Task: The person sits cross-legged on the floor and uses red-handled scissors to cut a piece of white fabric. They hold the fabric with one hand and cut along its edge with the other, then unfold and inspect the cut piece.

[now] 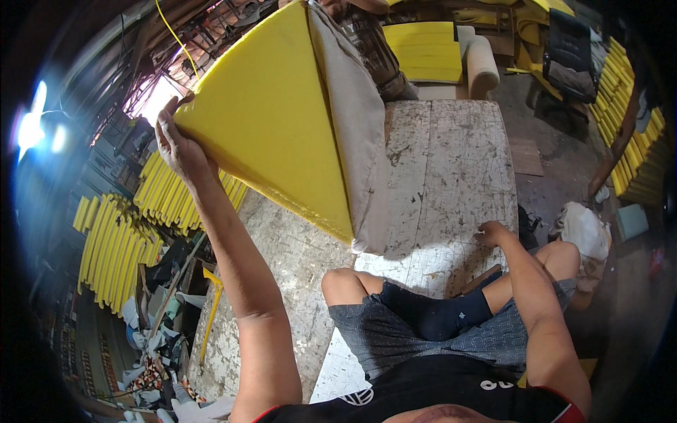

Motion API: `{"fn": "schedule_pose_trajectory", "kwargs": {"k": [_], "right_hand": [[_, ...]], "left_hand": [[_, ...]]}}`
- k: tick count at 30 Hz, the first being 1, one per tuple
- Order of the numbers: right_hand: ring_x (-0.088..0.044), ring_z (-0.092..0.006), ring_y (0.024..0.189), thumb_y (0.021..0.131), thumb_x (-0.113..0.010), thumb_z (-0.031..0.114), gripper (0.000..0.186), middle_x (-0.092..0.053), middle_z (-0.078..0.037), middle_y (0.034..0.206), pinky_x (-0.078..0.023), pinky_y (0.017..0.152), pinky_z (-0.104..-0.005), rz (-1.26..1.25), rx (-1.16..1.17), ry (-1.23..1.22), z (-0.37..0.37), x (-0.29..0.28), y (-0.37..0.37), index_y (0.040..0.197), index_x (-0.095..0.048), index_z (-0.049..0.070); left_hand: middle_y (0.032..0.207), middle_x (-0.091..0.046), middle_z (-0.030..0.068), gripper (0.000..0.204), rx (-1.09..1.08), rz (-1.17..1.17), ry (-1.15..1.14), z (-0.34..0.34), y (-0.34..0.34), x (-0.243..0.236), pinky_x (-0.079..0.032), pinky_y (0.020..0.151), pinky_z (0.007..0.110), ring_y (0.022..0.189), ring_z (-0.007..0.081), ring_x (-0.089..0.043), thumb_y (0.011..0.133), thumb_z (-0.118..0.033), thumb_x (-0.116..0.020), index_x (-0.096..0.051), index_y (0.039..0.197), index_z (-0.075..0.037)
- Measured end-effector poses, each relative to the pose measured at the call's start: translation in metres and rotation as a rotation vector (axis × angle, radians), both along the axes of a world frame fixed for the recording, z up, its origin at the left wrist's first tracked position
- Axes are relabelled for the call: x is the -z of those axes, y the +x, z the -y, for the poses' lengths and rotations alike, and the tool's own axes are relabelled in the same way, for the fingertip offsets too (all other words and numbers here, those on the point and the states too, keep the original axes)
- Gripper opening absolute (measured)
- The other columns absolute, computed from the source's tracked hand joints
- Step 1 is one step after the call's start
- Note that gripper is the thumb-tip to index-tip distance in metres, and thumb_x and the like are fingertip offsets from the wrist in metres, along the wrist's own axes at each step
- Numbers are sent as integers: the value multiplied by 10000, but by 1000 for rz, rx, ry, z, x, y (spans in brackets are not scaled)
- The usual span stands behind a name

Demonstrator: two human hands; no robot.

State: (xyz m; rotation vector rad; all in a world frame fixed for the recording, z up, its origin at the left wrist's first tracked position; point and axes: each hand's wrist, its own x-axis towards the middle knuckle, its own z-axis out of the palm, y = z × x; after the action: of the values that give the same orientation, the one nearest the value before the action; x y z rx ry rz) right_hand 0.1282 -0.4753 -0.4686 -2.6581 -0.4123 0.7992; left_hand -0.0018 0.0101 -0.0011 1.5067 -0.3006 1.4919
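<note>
Left hand [178, 144] clamps upper left edge of yellow foam cushion [271, 120], fingers wrapped over rim, holding it tilted up off worn worktable [451, 162]. Grey fabric cover [360, 134] hangs along cushion's right face; lower corner of cushion rests on worktable. Right hand [493, 233] rests fingers down on worktable, right of cushion, holding nothing. Other person stands beyond cushion's far end. Step, as judged: steadying foam while cover goes on. Next likely calls for right hand reaching to cover edge, left hand keeping cushion raised.
</note>
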Motion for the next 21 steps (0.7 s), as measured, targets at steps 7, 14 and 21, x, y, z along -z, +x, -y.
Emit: {"fn": "schedule_pose_trajectory", "kwargs": {"k": [7,14,21], "right_hand": [[-583,-369,1211,904,-606,406,548,-607,-216,1309,-465,1022,-417,22,-7,-34,2,2,1,1293,-620,19],[-616,-367,1157,898,-620,412,556,-636,-225,1252,-488,982,-419,35,4,-24,0,7,2,1294,-621,21],[-682,-334,1030,887,-671,403,569,-681,-247,1146,-528,890,-412,40,13,50,3,13,4,1296,-617,12]], "left_hand": [[1086,-682,207,394,11,-13,-15,-5,-2,3,-556,881,407,977,286,-673,1075,-287,-377,-589,1147,37],[1102,-678,207,429,-39,-30,-5,-9,-7,1,-552,883,406,990,291,-670,1078,-313,-360,-582,1167,44],[1028,-697,189,412,40,1,-35,-7,-6,2,-554,823,352,903,240,-670,1074,-314,-400,-601,1142,39]]}}
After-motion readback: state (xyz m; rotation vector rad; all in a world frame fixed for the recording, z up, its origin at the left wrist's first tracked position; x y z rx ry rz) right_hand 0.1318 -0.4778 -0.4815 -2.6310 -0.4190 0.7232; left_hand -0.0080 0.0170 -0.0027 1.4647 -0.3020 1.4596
